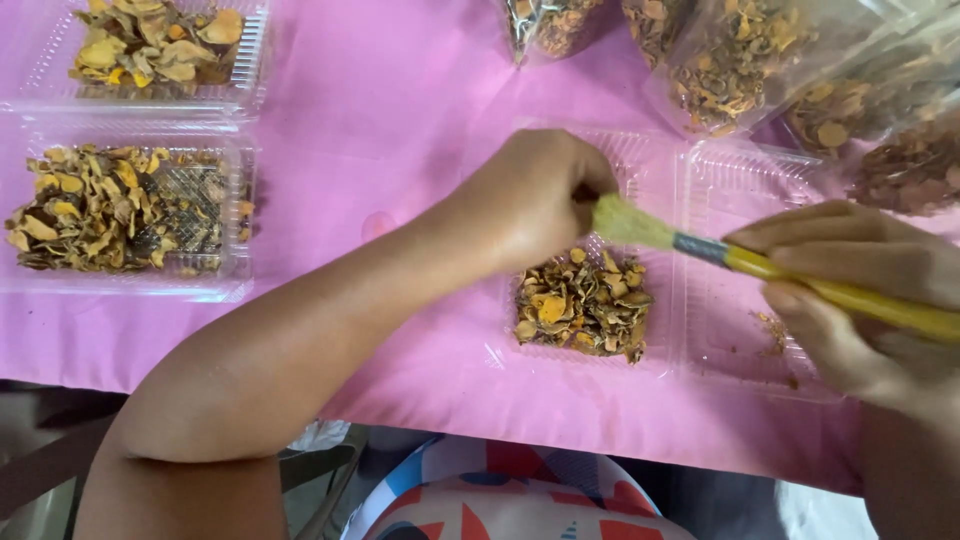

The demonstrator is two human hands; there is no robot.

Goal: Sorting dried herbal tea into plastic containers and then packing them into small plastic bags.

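Note:
My left hand [530,195] is curled over the near clear plastic clamshell box [660,180], fingers closed as if pinching something small that I cannot make out. My right hand [860,300] grips a paintbrush with a yellow handle [850,296], its pale bristles [628,222] touching the fingertips of my left hand. A pile of dried orange-brown slices [583,305] lies in the box's left half, just below the left hand. The box's right half [740,300] holds only a few crumbs.
Two more clear boxes of dried slices [125,205] [160,45] sit at the left on the pink tablecloth [390,90]. Several clear bags of the same dried slices [740,55] lie along the top right. The table's near edge runs across the bottom.

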